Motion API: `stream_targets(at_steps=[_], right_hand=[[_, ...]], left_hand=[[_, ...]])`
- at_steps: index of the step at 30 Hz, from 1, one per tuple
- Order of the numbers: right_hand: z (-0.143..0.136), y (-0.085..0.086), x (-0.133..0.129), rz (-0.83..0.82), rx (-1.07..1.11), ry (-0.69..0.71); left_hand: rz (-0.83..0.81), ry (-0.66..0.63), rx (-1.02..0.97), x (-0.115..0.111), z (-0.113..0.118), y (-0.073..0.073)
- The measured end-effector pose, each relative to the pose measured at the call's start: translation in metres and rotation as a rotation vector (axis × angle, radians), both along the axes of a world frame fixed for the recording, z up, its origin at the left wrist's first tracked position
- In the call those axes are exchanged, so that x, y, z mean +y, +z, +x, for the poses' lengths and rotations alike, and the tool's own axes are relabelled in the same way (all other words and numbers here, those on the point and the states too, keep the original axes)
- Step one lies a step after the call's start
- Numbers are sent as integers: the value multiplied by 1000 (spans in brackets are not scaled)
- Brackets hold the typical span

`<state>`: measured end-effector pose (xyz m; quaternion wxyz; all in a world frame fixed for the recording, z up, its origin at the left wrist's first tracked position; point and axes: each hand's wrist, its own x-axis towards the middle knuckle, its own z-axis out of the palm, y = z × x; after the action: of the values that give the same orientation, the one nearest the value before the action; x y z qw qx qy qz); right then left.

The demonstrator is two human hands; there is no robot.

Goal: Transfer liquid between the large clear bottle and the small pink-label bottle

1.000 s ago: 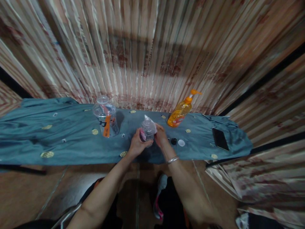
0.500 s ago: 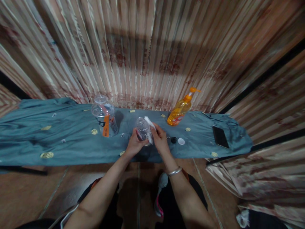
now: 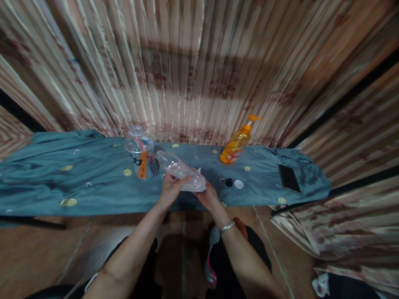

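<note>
A clear plastic bottle (image 3: 175,165) is tilted almost onto its side over the table, its open mouth toward the upper left. My left hand (image 3: 171,187) is closed around its near side, the thumb lying along the wall. At the bottle's base, my right hand (image 3: 208,197) presses a crumpled white tissue (image 3: 198,177) against the bottom; its fingertips are partly hidden behind the base. A black cap (image 3: 229,182) and a white round lid (image 3: 238,184) lie just right of my right hand.
On the blue-green cloth (image 3: 99,187), a large clear plastic jug (image 3: 134,145) with an orange label stands left of the bottle. An orange pump bottle (image 3: 234,146) stands behind to the right. A black phone (image 3: 289,177) lies near the right end. A patterned curtain (image 3: 187,74) hangs behind.
The bottle has gone from upright to tilted, its mouth swinging left. My right hand with the tissue has moved from the bottle's side down to its base.
</note>
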<state>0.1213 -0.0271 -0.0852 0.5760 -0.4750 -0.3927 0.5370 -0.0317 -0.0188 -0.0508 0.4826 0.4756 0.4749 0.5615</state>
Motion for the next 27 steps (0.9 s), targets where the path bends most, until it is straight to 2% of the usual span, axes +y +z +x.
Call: stream_targets(at_steps=[6, 11, 17, 21, 24, 27], right_hand=[[-12, 2, -19, -58, 90, 87], [10, 7, -24, -36, -54, 61], [38, 15, -12, 85, -367, -110], [38, 13, -12, 132, -543, -99], [44, 11, -16, 186, -876, -48], [67, 15, -19, 216, -1219, -92]], left_hand=[[3, 25, 29, 3, -7, 9], [25, 90, 110, 5, -17, 9], [33, 97, 219, 7, -15, 3], [20, 95, 267, 8, -8, -1], [8, 97, 289, 9, -4, -2], [-13, 101, 308, 10, -3, -1]])
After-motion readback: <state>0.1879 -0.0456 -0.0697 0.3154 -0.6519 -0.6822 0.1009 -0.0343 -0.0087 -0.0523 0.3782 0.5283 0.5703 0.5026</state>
